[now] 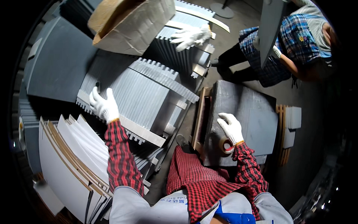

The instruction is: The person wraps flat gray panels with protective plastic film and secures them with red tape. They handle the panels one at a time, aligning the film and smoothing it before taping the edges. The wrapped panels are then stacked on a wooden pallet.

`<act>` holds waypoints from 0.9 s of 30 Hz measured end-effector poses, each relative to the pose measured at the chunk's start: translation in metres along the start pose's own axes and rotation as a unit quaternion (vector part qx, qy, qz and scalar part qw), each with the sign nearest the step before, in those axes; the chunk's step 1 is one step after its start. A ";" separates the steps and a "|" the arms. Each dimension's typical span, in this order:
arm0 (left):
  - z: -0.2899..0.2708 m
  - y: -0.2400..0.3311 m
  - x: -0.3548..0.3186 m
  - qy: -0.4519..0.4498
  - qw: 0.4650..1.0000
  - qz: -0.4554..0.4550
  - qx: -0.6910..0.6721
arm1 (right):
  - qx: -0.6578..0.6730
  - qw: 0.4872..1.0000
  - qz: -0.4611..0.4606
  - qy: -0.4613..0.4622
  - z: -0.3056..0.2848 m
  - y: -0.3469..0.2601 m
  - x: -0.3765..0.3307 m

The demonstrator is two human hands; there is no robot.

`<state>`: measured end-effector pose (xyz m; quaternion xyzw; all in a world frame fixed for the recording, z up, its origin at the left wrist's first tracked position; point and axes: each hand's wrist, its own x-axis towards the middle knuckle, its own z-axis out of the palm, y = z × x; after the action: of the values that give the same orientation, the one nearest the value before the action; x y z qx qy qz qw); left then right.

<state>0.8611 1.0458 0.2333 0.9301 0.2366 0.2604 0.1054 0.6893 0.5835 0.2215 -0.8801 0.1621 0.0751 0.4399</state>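
Note:
My left hand [104, 105], in a white knit glove, hovers over or rests at the left edge of a row of grey grooved panels [143, 95]; its fingers are curved, apart and hold nothing visible. A small dark object [97, 85] shows just beyond the fingertips. My right hand [232, 128], gloved too, is over a stack covered in dark wrapping [220, 100], fingers bent and spread with nothing in them. Beside that wrist is a roll of tape [226, 145]; whether it touches the glove I cannot tell. A flat grey sheet [261, 130] lies on the stack to the right.
A loose white glove [191, 37] lies on further panels beside an open cardboard box [136, 28]. White boards [63, 156] stand at lower left, a large grey slab [57, 61] behind them. At upper right a co-worker [298, 41] holds a grey panel [272, 28]. Wooden slats [284, 134] stand right.

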 end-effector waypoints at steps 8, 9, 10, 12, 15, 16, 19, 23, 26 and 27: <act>-0.003 0.089 -0.050 -0.204 0.929 0.262 -0.164 | 0.032 0.999 0.034 -0.019 0.018 0.015 0.004; 0.001 0.094 -0.037 -0.146 0.926 0.310 -0.161 | 0.036 0.999 0.017 -0.026 0.026 0.012 0.005; 0.008 0.101 -0.023 -0.093 0.913 0.361 -0.167 | -0.001 1.000 -0.014 -0.024 0.027 0.005 0.003; -0.002 0.130 0.006 -0.170 0.836 0.178 -0.491 | -0.022 0.994 -0.041 -0.097 0.032 -0.014 0.006; -0.015 0.151 0.049 -0.111 0.923 0.263 -0.259 | -0.027 0.987 -0.024 -0.155 0.054 -0.006 -0.018; 0.000 0.128 0.074 -0.081 0.938 0.298 -0.157 | -0.027 0.985 -0.027 -0.171 0.057 -0.012 -0.027; 0.010 0.119 0.068 -0.252 0.916 0.250 -0.188 | -0.034 0.977 -0.049 -0.206 0.072 0.001 -0.042; 0.028 0.085 0.001 -0.266 0.900 0.310 -0.153 | 0.004 0.985 -0.052 -0.166 0.048 0.013 -0.062; -0.020 0.110 -0.070 -0.255 0.902 0.299 -0.179 | 0.008 0.970 -0.241 0.024 0.019 0.054 -0.078; -0.031 0.115 -0.094 -0.263 0.899 0.265 -0.227 | -0.042 0.981 -0.188 0.028 -0.008 0.046 -0.086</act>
<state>0.8184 0.9018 0.2557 0.9438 -0.1210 0.0708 0.2993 0.5927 0.5697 0.2155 -0.9142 0.0028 -0.0274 0.4044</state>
